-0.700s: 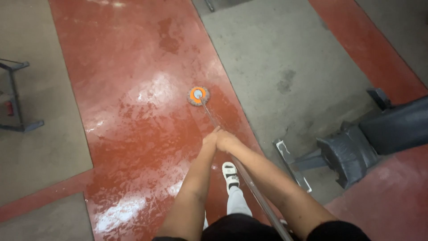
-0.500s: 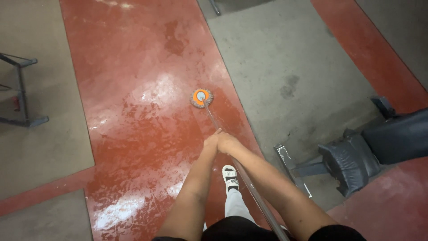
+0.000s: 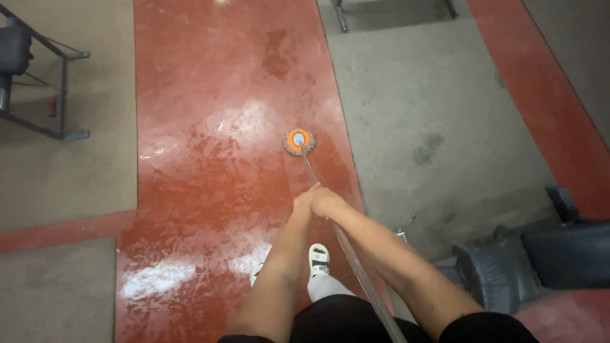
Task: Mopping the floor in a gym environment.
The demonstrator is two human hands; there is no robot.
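Since the earlier pictures the whole floor has slid to the right and a little downward in the head view: the round mop head (image 3: pixel 299 141) now lies further right, the dark machine base (image 3: pixel 502 273) at the right has dropped toward the lower edge, and the metal frame (image 3: pixel 44 95) at the left has come more fully into the picture. The two hands have stayed together on the handle.

From the head camera, the left hand (image 3: pixel 304 203) and the right hand (image 3: pixel 327 202) touch each other, both with fingers wrapped closed around the thin metal mop handle (image 3: pixel 356 267). The handle runs from the lower middle of the picture, between the two forearms, up and to the left until it meets the mop head. The mop head, orange in the centre with a grey fringe, rests flat on the red floor strip (image 3: pixel 210 190), near its right border with the grey concrete (image 3: pixel 432 95). The red strip is wet and shiny around the mop. One foot in a white sandal (image 3: pixel 318 259) stands on the red strip, just below the hands and beside the handle.
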